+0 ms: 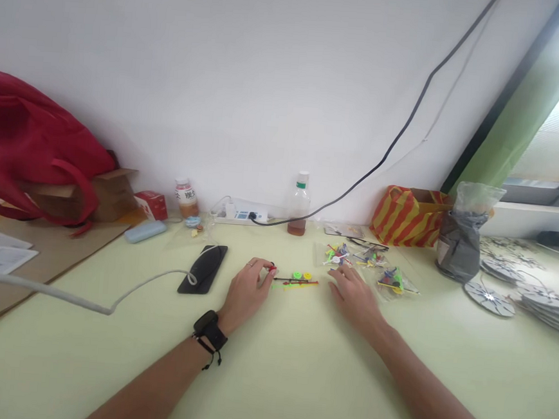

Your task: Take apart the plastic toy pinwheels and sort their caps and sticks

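My left hand (pixel 248 290), with a ring and a black wristwatch (pixel 210 330), pinches a small red plastic piece (pixel 271 268) at its fingertips. Just right of it, thin plastic sticks (pixel 297 282) in black, red, green and yellow lie side by side on the table. Behind them sit a round green piece (pixel 297 275) and a round yellow piece (pixel 308 276). My right hand (pixel 355 299) rests palm down to the right of the sticks, thumb apart from the fingers. Something bluish shows at its index fingertip, too small to make out.
Clear bags of colourful plastic pieces (pixel 336 254) lie beyond my right hand. A black phone (pixel 203 269) with a cable is at left. A bottle (pixel 299 204) and a power strip (pixel 240 213) stand by the wall. Stacked discs (pixel 550 302) and a striped bag (pixel 405 216) are right.
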Demonstrator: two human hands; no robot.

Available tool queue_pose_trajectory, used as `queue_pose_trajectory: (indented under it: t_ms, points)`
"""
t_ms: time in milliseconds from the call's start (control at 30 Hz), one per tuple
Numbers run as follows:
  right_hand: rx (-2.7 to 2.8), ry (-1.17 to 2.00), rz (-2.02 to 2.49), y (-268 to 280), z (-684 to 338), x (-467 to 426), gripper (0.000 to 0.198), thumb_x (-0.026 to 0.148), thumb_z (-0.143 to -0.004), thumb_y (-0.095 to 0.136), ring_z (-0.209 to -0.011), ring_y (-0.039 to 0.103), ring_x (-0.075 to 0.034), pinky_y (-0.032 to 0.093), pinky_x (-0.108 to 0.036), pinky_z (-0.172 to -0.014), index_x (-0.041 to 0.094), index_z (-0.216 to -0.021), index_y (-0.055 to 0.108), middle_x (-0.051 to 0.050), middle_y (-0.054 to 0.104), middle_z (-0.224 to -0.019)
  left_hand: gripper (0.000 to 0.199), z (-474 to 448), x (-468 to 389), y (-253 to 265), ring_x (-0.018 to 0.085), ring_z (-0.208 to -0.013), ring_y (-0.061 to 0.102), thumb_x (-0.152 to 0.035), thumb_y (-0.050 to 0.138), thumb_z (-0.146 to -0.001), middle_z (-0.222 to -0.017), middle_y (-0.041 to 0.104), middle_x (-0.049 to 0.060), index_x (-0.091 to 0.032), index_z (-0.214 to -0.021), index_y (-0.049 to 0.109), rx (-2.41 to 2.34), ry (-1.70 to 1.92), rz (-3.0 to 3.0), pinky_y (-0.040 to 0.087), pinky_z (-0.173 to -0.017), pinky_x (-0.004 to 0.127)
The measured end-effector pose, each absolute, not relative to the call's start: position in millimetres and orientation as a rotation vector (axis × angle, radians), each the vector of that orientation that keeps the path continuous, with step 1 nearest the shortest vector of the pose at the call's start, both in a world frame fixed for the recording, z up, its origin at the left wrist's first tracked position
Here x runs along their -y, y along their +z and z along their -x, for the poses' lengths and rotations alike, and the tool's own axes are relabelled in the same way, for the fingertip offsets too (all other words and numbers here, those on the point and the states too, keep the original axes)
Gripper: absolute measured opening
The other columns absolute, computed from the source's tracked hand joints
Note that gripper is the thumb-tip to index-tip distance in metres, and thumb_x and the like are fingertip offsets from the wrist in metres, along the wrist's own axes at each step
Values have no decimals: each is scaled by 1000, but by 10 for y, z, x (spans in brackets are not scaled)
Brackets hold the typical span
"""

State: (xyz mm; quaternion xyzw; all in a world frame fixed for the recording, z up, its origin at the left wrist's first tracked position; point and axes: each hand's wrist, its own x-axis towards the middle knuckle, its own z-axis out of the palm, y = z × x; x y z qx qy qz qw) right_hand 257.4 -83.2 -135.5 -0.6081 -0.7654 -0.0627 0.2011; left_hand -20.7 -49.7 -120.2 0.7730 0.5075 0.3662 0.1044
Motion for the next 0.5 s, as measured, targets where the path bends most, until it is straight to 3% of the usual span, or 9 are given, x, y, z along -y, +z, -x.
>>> queue_pose_trajectory:
  t_ms: [200, 367, 500]
  points:
    - [2267, -5, 1503, -1352, -2398, 884, 25, 19, -101, 44, -100, 58, -25, 47, -37, -84, 22, -112, 67, -10, 63, -109, 20, 116, 628, -1103, 20, -84, 62, -39, 48, -102, -94, 68, 2, -23, -104, 60, -1297, 1071, -2219, 45, -72, 30]
    - [2283, 93, 1436, -1366, -2416, 859, 19, 18, -100, 46, -97, 59, -23, 45, -36, -83, 21, -100, 66, -7, 65, -100, 18, 82, 732, -1050, 21, -92, 66, -37, 49, -102, -99, 71, 4, -24, -105, 61, -984, 876, -2240, 48, -82, 32]
    - [2222, 82, 1432, -1341, -2434, 882, 20, 15, -99, 41, -90, 59, -22, 44, -34, -78, 20, -91, 59, -7, 65, -94, 15, 93, 742, -1049, 24, -96, 67, -35, 51, -100, -101, 72, 5, -24, -105, 62, -991, 798, -2294, 49, -86, 34]
